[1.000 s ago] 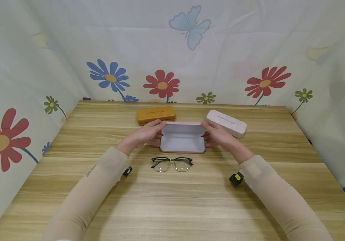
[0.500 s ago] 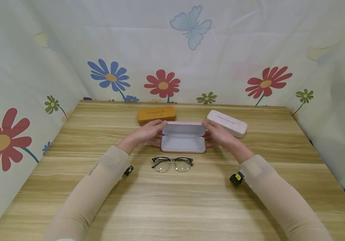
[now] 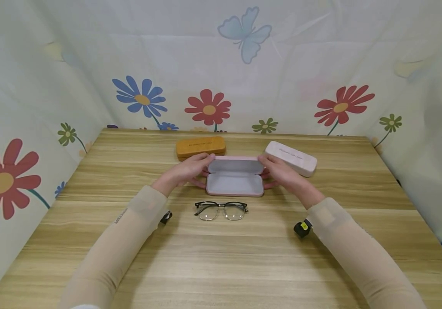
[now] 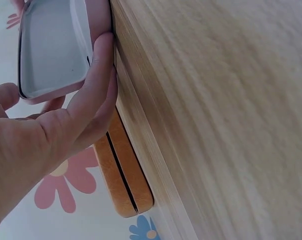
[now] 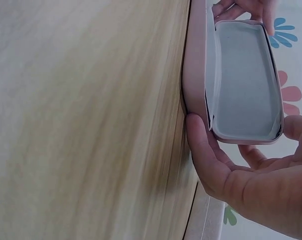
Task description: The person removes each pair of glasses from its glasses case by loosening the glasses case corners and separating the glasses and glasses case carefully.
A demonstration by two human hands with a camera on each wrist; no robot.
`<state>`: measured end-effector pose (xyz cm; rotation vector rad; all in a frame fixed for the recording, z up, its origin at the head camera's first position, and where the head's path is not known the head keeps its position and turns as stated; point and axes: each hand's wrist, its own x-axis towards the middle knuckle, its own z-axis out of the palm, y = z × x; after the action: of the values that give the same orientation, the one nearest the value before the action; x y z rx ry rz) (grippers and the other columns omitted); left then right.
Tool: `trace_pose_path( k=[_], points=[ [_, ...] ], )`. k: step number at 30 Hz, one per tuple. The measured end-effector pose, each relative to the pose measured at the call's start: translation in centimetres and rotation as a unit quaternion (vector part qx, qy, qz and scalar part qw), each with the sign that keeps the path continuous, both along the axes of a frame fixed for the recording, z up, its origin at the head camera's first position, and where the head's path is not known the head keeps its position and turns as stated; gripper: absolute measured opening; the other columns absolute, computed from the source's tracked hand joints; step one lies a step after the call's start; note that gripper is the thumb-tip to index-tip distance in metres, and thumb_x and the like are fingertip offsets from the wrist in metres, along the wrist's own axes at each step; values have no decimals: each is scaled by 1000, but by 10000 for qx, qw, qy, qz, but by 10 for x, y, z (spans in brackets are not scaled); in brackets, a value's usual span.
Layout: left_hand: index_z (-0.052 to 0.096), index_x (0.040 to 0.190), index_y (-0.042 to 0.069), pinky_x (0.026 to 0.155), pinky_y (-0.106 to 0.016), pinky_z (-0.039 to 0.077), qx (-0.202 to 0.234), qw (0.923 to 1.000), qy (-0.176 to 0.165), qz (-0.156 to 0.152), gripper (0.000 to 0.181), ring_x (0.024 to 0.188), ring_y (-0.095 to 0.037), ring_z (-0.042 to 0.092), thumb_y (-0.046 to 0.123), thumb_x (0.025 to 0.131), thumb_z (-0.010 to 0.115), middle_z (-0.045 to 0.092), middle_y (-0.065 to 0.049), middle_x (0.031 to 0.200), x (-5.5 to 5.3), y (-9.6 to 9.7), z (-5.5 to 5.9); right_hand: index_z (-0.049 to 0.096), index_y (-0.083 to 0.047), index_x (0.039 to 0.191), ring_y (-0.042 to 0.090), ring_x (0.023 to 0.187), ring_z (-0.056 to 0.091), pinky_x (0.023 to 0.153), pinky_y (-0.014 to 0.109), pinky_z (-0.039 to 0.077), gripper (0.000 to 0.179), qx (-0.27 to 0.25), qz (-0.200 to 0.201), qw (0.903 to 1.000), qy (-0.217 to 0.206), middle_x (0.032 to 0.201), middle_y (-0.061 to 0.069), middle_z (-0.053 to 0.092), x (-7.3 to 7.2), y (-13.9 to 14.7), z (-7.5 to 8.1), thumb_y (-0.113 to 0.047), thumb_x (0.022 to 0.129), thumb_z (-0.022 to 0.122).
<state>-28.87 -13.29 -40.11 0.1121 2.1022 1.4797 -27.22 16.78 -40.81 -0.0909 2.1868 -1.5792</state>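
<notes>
A pink glasses case (image 3: 234,184) with a pale grey lining stands with its lid raised on the table, its inside facing me. My left hand (image 3: 190,169) grips its left end, thumb at the lid's upper edge and fingers along the side. On the opposite end, my right hand (image 3: 283,172) holds it the same way. The right wrist view shows the right fingers (image 5: 203,145) against the pink base and the thumb at the lid (image 5: 246,80). Just in front of the case lies a pair of glasses (image 3: 221,210) with dark upper rims, lenses toward me.
An orange glasses case (image 3: 200,147) lies closed behind the left hand. Behind the right hand is a closed white-pink case (image 3: 290,158), set at a slant. A flowered curtain (image 3: 174,51) hangs beyond the wooden table (image 3: 221,270).
</notes>
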Motion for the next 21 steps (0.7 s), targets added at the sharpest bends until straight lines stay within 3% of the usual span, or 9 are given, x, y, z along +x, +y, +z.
trace_pose_path(
  k=[12,21],
  points=[
    [40,150,4,86,-50,57,64,9999,-88,-49,59,131,-40,44,47,109,45,40,-20,147,1,-2,2,39,2,144,40,123,50,96,54,51,52,-73,-32,9999,-94,138,28,45,3,-1,4,-39,112,38],
    [36,157,5,90,-50,56,82,9998,-162,-72,65,133,-39,45,47,108,48,40,-20,151,0,-2,1,39,3,146,40,123,49,99,56,48,55,-185,20,9998,-118,138,28,45,4,1,4,-40,111,40]
  ],
)
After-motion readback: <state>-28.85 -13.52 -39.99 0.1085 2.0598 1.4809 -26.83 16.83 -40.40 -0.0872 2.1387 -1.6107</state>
